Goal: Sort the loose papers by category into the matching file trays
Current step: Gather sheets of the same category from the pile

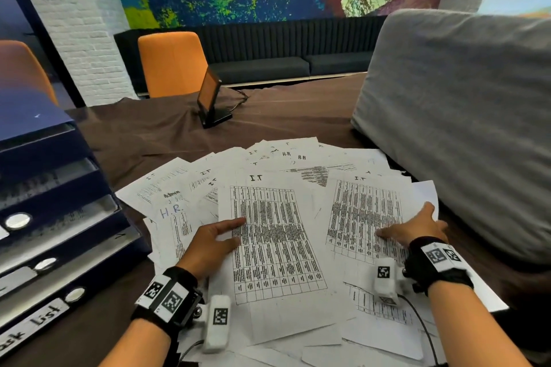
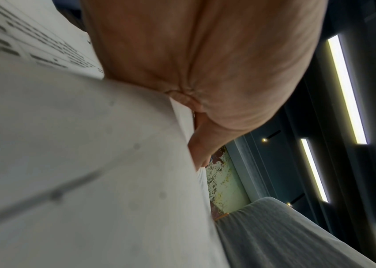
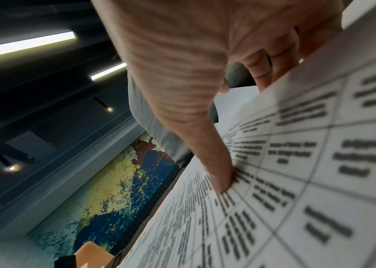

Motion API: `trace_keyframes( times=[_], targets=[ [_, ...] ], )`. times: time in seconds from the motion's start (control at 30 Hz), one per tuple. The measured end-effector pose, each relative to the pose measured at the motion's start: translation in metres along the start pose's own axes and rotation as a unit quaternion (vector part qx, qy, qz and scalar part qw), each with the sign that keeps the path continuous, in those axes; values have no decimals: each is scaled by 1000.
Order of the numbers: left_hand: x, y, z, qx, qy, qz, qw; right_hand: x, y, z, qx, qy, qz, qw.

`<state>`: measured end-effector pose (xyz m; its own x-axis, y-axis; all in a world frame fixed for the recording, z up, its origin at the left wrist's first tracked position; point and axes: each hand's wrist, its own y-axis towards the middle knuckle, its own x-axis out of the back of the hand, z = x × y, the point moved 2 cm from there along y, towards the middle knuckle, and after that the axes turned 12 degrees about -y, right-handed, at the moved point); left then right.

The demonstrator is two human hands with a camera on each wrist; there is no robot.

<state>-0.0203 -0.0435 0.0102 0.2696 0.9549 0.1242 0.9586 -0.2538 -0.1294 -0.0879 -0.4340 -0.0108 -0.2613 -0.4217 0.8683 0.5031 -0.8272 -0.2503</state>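
Note:
Many white printed sheets lie fanned over the brown cloth, hand-marked I.T, H.R and Admin. My left hand [image 1: 222, 237] pinches the left edge of the middle I.T sheet [image 1: 277, 247], thumb on top; the left wrist view shows that paper [image 2: 67, 145] wedged against the palm [image 2: 194, 63]. My right hand [image 1: 414, 228] holds the right I.T sheet [image 1: 363, 211] at its right edge. In the right wrist view its thumb [image 3: 219, 177] presses on the table print [image 3: 297, 181] while the fingers [image 3: 262, 72] run behind the paper's edge. Stacked dark blue file trays [image 1: 59, 188] stand at the left.
A big grey cushion [image 1: 462, 128] crowds the papers from the right. A black tablet on a stand [image 1: 211, 98] sits behind the pile with its cable. Orange chairs [image 1: 173, 62] stand beyond the table. A sheet marked H.R. [image 1: 173, 217] lies beside my left hand.

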Motion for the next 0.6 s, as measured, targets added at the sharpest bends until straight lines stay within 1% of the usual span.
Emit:
trace_keyframes(
  times=[0.13,0.17,0.23,0.33,0.43,0.5,0.6],
  targets=[
    [-6,4,-2,0,-11,0,1000,3,0,-8,10,32,-11,999],
    [-7,5,-3,-2,-17,-2,1000,4,0,-9,24,34,-22,999],
    [-7,10,-5,-8,-28,-8,1000,8,4,-12,74,54,-54,994],
    [-5,17,-6,-19,-31,-28,999,27,5,-12,150,152,-109,971],
    [-1,22,-4,-13,-38,-50,998,56,-8,-8,191,273,-128,934],
    [0,23,0,-5,-34,-58,998,69,-17,-6,208,347,-96,909],
    [-3,24,2,-3,-71,-61,996,75,-27,1,198,438,8,877]
  ],
)
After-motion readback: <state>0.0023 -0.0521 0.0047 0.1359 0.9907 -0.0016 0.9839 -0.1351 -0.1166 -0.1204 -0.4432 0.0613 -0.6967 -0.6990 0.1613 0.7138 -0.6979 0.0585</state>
